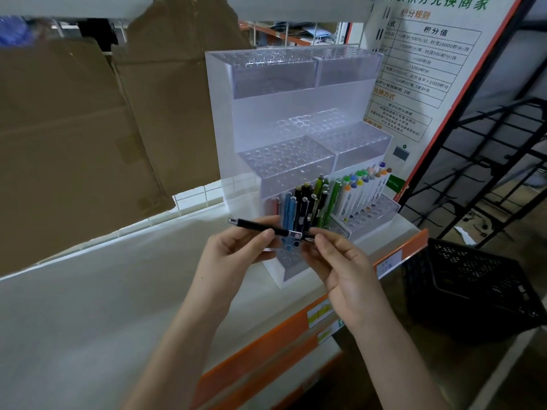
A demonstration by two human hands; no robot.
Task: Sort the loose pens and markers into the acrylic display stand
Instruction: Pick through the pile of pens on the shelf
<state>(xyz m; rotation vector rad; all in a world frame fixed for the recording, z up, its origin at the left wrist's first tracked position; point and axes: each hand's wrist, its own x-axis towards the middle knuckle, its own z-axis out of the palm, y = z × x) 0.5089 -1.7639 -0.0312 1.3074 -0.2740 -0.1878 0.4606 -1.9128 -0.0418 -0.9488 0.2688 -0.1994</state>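
Two hands, one black pen, one acrylic stand

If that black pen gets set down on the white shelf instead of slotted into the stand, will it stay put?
Probably not reliably. The black pen looks round and glossy, so it may roll on the smooth white shelf, though its metal clip might stop it. It looks stiff and light, pinched level between the left hand and right hand. A hole in the acrylic stand seems safer.
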